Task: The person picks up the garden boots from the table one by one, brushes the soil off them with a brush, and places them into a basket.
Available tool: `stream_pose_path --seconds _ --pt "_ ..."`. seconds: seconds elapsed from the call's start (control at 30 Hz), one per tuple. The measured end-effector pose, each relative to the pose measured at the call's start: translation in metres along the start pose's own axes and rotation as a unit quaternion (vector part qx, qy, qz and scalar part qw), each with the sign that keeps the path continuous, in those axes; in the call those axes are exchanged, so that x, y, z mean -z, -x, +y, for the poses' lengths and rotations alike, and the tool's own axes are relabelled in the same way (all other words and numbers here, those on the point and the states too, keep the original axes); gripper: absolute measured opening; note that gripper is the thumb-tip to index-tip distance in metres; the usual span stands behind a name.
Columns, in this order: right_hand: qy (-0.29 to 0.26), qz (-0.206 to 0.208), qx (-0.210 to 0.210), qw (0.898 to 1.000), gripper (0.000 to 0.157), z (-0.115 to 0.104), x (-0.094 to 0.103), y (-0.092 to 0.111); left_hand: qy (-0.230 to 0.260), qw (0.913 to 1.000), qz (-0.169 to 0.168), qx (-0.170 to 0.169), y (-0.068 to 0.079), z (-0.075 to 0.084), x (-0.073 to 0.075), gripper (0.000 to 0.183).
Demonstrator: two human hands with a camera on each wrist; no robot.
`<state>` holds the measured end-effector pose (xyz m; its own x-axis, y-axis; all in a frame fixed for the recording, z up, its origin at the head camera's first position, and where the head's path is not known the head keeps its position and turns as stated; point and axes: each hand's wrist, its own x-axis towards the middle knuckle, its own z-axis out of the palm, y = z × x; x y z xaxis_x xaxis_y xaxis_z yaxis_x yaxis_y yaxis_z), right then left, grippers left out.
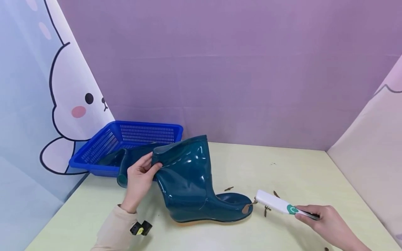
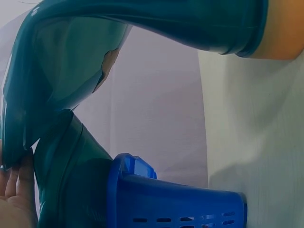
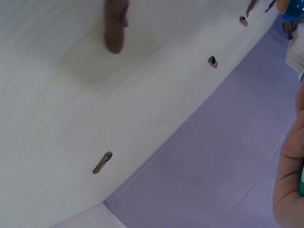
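Observation:
My left hand (image 1: 139, 179) pinches the top edge of a glossy dark teal rain boot (image 1: 191, 181), thumb on the outside. Its shaft leans toward that hand, and its toe points right, bearing a brown mud patch (image 1: 246, 209). In my right hand (image 1: 329, 223) is a white brush (image 1: 273, 201) with a green mark, gripped by the handle. The brush head is beside the toe, with brown mud at its tip; whether it touches the boot I cannot tell. In the left wrist view, brown mud (image 2: 107, 69) also shows on the boot (image 2: 190, 26).
Behind my left hand, a blue perforated basket (image 1: 147, 132) holds a second teal boot (image 1: 123, 170) that sticks out over its rim. Brown mud bits (image 1: 229, 188) lie scattered on the pale table (image 1: 314, 174), several more of them (image 3: 102, 162) in the right wrist view. A purple backdrop (image 1: 251, 87) rises behind.

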<state>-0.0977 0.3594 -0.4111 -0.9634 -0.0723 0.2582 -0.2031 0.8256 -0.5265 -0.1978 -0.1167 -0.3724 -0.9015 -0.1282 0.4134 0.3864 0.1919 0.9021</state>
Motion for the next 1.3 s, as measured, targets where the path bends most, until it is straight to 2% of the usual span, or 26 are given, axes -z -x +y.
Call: stream_pose_path --seconds 0.13,0.23,0.47,0.63,0.97,1.3 --pt "-0.011 0.008 -0.011 1.000 0.016 -0.007 0.001 0.000 0.000 1.0000 0.001 0.002 0.000 0.000 -0.001 0.038" --pt "-0.032 0.009 0.000 0.999 0.016 -0.014 -0.003 0.000 0.000 1.0000 0.001 0.004 -0.001 0.000 -0.001 0.037" --pt "-0.069 0.021 0.087 0.994 0.019 -0.032 -0.021 -0.002 -0.001 1.0000 0.000 0.004 -0.001 0.000 -0.001 0.038" --pt "-0.062 0.021 0.119 0.991 0.019 -0.042 -0.031 -0.003 0.000 1.0000 0.000 0.006 0.000 -0.001 -0.001 0.038" --pt "-0.058 0.056 0.160 0.984 0.028 -0.019 -0.034 0.000 -0.006 1.0000 -0.005 0.006 0.000 0.001 0.000 0.039" --pt "-0.064 0.042 0.152 0.985 0.028 -0.005 -0.022 0.006 -0.009 0.9999 -0.008 0.005 0.002 0.004 0.000 0.039"
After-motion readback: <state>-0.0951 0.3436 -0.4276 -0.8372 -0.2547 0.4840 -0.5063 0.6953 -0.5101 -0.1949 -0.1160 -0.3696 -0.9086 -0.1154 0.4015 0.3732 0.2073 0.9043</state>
